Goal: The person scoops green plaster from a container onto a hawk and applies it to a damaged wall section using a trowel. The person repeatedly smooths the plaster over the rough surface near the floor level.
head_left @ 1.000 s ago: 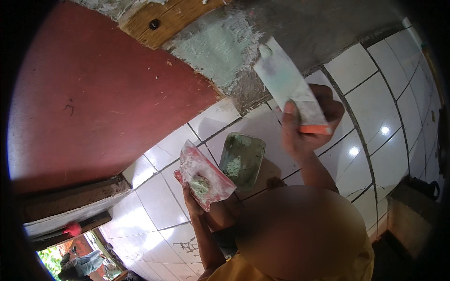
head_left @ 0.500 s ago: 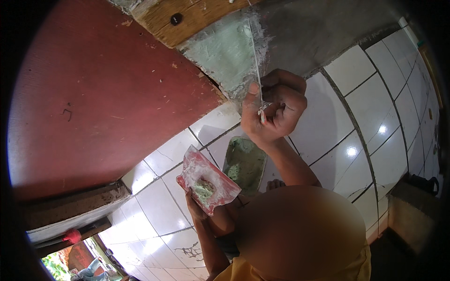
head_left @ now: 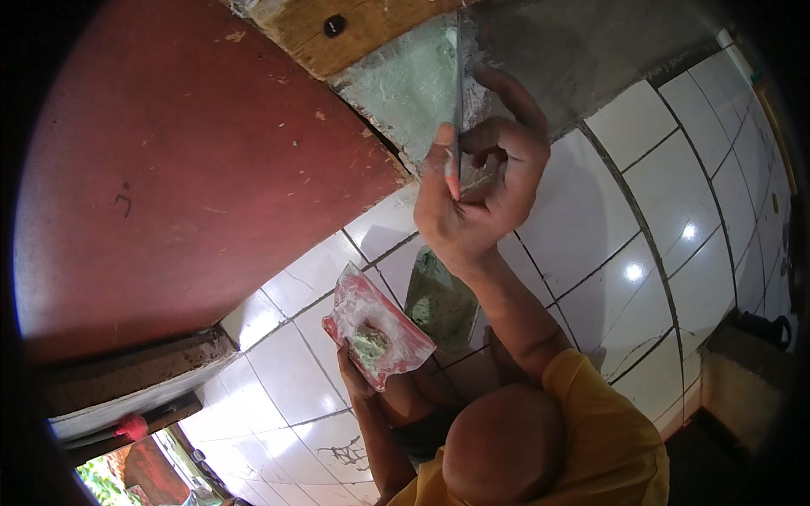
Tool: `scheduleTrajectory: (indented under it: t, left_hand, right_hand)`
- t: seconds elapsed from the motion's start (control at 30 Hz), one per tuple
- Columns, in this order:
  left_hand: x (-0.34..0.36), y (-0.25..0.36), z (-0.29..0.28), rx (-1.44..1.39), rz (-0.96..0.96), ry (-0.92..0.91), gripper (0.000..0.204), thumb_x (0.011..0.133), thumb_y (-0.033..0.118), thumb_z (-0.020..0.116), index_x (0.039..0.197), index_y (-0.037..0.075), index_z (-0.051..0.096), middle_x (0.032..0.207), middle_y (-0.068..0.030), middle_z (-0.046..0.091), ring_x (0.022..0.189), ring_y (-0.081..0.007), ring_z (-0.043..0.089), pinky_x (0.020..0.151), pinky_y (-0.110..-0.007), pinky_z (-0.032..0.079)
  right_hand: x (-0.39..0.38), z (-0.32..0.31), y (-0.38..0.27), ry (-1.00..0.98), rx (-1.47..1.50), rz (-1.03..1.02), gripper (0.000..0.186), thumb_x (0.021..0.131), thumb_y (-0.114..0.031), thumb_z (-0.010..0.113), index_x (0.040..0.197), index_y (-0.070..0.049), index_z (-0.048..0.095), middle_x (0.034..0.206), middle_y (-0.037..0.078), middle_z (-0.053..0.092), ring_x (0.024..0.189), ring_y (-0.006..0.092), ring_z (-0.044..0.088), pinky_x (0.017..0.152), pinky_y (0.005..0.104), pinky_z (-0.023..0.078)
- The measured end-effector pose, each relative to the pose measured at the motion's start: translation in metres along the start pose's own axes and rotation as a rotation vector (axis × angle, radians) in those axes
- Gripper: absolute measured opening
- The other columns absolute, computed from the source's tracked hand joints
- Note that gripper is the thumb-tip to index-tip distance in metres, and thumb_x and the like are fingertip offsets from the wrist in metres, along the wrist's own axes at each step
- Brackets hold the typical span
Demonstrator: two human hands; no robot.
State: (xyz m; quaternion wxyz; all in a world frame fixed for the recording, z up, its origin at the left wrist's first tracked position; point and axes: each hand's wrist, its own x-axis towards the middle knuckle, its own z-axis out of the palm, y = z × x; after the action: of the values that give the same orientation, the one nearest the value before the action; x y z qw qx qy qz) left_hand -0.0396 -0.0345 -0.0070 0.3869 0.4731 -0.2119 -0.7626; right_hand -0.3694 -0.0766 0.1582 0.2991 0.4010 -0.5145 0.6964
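Observation:
My right hand [head_left: 494, 164] is closed on a scraper [head_left: 458, 110], a thin flat blade seen nearly edge-on with a reddish part at the thumb. The blade lies along a pale green plastered patch [head_left: 405, 80]; whether it touches is hard to tell. Two or so fingers stretch beyond it. Lower left, my left hand [head_left: 354, 371] grips the edge of a red, white-smeared plate [head_left: 405, 341] bearing a lump of greenish putty [head_left: 369, 344]. Below my right wrist, a tray [head_left: 460, 325] with greenish paste sits on the tiles, partly hidden by my arm.
A large red panel [head_left: 194, 185] fills the left side. Above the patch is a wooden beam [head_left: 371, 34] with a dark round spot; grey wall [head_left: 574, 59] adjoins it. White tiles [head_left: 591, 219] with dark joints spread below and right. A dark strapped item [head_left: 764, 329] lies far right.
My right hand has shifted slightly left, its index finger now more extended. The scraper blade has turned, showing a darker, wider side. My left hand and the plate have barely moved.

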Motion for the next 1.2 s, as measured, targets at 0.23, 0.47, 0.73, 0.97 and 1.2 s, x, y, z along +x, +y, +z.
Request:
scheduleTrajectory:
  t: [0.23,0.47,0.73,0.97,1.2]
  left_hand:
    - [0.003,0.0,-0.004,-0.004,-0.023,-0.015,0.052,0.09,0.037,0.045,0.126,0.0,0.043,0.116,-0.0148,0.056,0.103,-0.0284,0.057,0.087,-0.042,0.048]
    - [0.002,0.002,0.004,-0.007,-0.045,-0.008,0.053,0.09,0.037,0.046,0.127,0.0,0.042,0.117,-0.015,0.056,0.103,-0.0284,0.057,0.088,-0.042,0.048]
    - [0.0,0.007,-0.005,0.016,-0.036,0.014,0.052,0.089,0.035,0.046,0.126,-0.001,0.044,0.115,-0.0151,0.057,0.102,-0.0281,0.058,0.088,-0.04,0.048]
    - [0.003,0.005,0.001,0.039,-0.074,0.025,0.051,0.089,0.035,0.046,0.125,-0.001,0.045,0.113,-0.0145,0.058,0.1,-0.0272,0.059,0.088,-0.039,0.048]
    - [0.001,0.006,0.013,0.018,-0.083,0.058,0.048,0.089,0.035,0.046,0.122,0.0,0.048,0.11,-0.014,0.059,0.098,-0.0267,0.059,0.086,-0.039,0.049]
  right_hand:
    - [0.001,0.009,-0.012,-0.029,0.088,0.071,0.028,0.073,0.001,0.066,0.091,-0.003,0.045,0.115,0.018,0.055,0.06,0.0026,0.04,0.053,0.0158,0.035]
    - [-0.009,0.026,-0.018,-0.05,-0.009,0.086,0.05,0.054,-0.019,0.087,0.089,-0.008,0.053,0.115,0.017,0.051,0.085,0.0183,0.05,0.056,0.0265,0.04]
    - [-0.009,0.044,-0.014,-0.026,-0.048,0.124,0.05,0.046,-0.011,0.085,0.086,-0.014,0.056,0.118,0.013,0.041,0.069,0.0146,0.057,0.046,0.0254,0.047]
    - [-0.009,0.054,-0.011,0.014,-0.11,0.084,0.049,0.05,-0.023,0.088,0.087,-0.011,0.057,0.115,0.013,0.041,0.073,0.0124,0.047,0.051,0.0261,0.036]
    - [0.004,0.045,-0.022,-0.088,-0.086,0.164,0.048,0.045,-0.012,0.085,0.08,-0.013,0.053,0.116,0.013,0.038,0.064,0.015,0.058,0.04,0.025,0.049]
